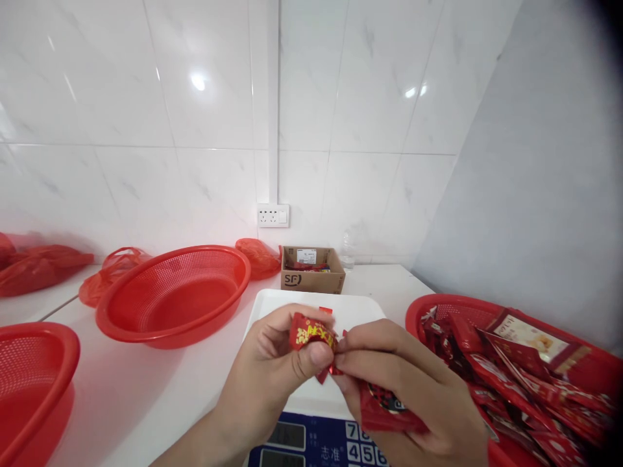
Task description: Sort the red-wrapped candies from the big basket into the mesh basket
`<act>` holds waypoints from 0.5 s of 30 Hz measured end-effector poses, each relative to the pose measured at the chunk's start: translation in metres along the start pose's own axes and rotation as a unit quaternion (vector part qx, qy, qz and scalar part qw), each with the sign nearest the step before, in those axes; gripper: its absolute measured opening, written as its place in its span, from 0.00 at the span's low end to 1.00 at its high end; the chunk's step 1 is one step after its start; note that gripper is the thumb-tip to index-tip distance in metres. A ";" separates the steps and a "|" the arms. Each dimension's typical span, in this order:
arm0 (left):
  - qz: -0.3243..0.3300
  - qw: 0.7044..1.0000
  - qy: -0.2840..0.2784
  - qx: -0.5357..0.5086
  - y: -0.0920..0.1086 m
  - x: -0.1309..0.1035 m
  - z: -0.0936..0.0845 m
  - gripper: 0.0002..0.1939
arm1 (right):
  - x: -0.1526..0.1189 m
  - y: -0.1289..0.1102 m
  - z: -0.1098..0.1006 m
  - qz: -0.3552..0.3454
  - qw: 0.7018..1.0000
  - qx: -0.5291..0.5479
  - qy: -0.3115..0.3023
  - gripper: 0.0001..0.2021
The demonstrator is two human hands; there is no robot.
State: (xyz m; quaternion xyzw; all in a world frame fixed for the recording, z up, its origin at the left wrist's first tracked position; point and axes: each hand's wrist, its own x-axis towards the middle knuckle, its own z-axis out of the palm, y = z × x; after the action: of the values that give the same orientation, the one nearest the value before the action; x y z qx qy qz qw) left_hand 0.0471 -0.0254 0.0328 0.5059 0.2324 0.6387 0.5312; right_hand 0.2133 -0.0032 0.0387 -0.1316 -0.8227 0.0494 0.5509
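Note:
My left hand (272, 363) is closed around a small red snack packet (311, 331) with gold lettering, its thumb pressed on the front. My right hand (399, 370) meets it there, fingertips pinched together at the packet's right end. A larger dark-red snack packet (389, 408) is tucked under the right hand's fingers, partly hidden. Both hands are above the white pan (272, 301) of a weighing scale, whose blue keypad panel (331, 447) shows below them. Behind the fingers, a bit of red (326, 311) shows against the pan; what it is I cannot tell.
On the right stands a red basket (418, 303) full of red snack packets (525, 376). Red plastic baskets (175, 292) (39, 331) sit on the left. Near the wall are a cardboard box (311, 281), red plastic bags (257, 258) and a clear bottle (347, 250).

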 end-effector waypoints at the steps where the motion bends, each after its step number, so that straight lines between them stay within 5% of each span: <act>1: 0.006 1.000 0.006 -0.005 0.000 0.000 0.000 0.16 | 0.001 0.001 0.000 0.006 1.000 -0.005 0.008 0.12; 3: 0.027 0.999 0.021 -0.006 0.000 0.000 0.000 0.22 | 0.004 0.002 0.000 0.010 1.000 -0.014 0.024 0.11; 7: 0.051 0.997 0.052 -0.001 0.000 0.001 -0.003 0.19 | 0.005 0.005 -0.002 0.026 0.998 -0.032 0.043 0.09; 15: 0.015 1.000 0.016 0.007 -0.002 -0.003 -0.003 0.25 | -0.002 0.007 -0.004 0.040 0.996 -0.036 0.067 0.11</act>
State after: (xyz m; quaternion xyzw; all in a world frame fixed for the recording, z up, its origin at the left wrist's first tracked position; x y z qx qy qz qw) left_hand 0.0452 -0.0268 0.0286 0.5025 0.2376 0.6534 0.5139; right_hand 0.2188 0.0025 0.0371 -0.1870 -0.7791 0.0323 0.5974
